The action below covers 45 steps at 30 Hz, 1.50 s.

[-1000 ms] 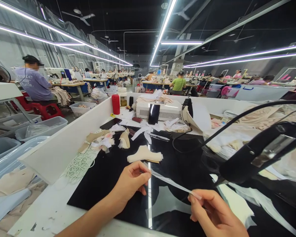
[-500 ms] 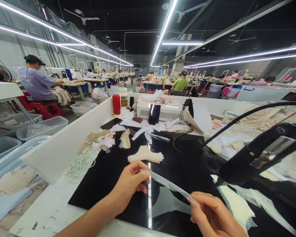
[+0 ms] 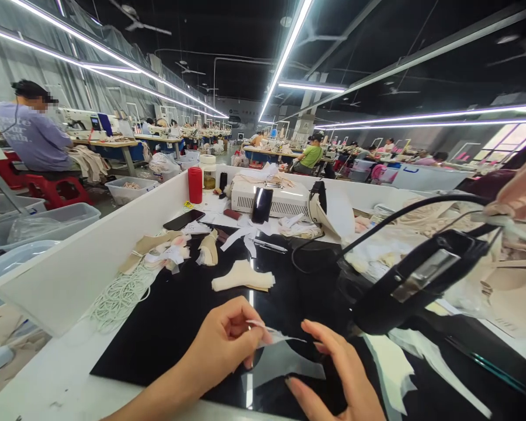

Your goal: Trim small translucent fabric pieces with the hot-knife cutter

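My left hand [image 3: 221, 345] pinches one end of a thin white strip [image 3: 275, 335] just above the glossy black work surface [image 3: 175, 327]. My right hand [image 3: 342, 374] is beside it with fingers stretched out and apart, fingertips close to the strip's loose end, holding nothing. A translucent white fabric piece [image 3: 284, 365] lies flat on the black surface under both hands. A stack of cream fabric pieces [image 3: 243, 278] lies a little further back.
A black lamp head [image 3: 414, 280] on a bent arm hangs at right. White cord coils [image 3: 118, 295], fabric scraps [image 3: 170, 251], a phone [image 3: 183, 220], a red bottle [image 3: 195, 184] and a white machine [image 3: 272, 197] lie behind. A white partition [image 3: 83, 257] bounds the left. Seated workers beyond.
My right hand has let go of the strip and opened, moving left toward my left hand. The strip, stretched between both hands before, now hangs short from the left. The view shifted.
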Tool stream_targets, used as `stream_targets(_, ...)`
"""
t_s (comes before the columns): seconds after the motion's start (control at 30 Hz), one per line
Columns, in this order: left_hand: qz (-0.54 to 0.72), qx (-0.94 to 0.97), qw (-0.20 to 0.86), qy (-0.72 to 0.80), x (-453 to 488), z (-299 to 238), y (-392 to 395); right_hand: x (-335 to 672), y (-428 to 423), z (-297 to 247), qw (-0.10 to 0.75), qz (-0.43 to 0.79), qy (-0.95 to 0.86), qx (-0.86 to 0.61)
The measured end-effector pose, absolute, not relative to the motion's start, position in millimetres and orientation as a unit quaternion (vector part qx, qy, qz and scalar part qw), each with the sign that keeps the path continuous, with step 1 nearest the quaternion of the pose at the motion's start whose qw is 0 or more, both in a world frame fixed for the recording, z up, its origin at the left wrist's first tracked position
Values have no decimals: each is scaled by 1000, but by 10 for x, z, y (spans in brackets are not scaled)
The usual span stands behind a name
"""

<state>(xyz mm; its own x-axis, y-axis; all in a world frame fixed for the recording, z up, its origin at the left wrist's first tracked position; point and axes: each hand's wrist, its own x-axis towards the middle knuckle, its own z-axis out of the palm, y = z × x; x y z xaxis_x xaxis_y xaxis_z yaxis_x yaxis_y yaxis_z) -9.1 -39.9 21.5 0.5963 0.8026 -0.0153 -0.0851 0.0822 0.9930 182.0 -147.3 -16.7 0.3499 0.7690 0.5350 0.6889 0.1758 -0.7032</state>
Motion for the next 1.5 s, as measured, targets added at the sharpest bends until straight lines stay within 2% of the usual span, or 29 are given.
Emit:
stream_targets(0.1, 307, 660, 617, 298, -108, 182, -447, 1814, -1399, -127, 444, -33, -694, -566)
stream_targets(0.2, 306, 729, 541, 286, -134, 148, -457, 1776, -1321, -61, 388, -43, -756, -525)
stream_targets(0.37, 346, 761, 486, 255, -150, 162, -461, 1657, -1306, 22, 419, 4, -710, -566)
stream_targets(0.57, 347, 718, 540, 271, -119, 201, -465, 1533, -1332, 134, 511, 216, -575, -601)
stream_targets(0.67, 344, 683, 598, 240, -102, 176, -443, 1473, -1329, 174, 547, 272, -517, -600)
stream_targets(0.9, 307, 550, 745, 219, -71, 178, -425, 1636, -1358, 110, 563, 215, -474, -642)
stream_targets(1.13, 252, 523, 776, 247, -62, 176, -458, 1833, -1495, 102, 595, 64, -440, -669)
stream_targets(1.33, 210, 530, 781, 256, -70, 216, -470, 1503, -1508, 51, 514, 177, -534, -647)
stream_targets(1.5, 203, 538, 774, 265, -65, 229, -455, 1555, -1453, 37, 491, 257, -543, -630)
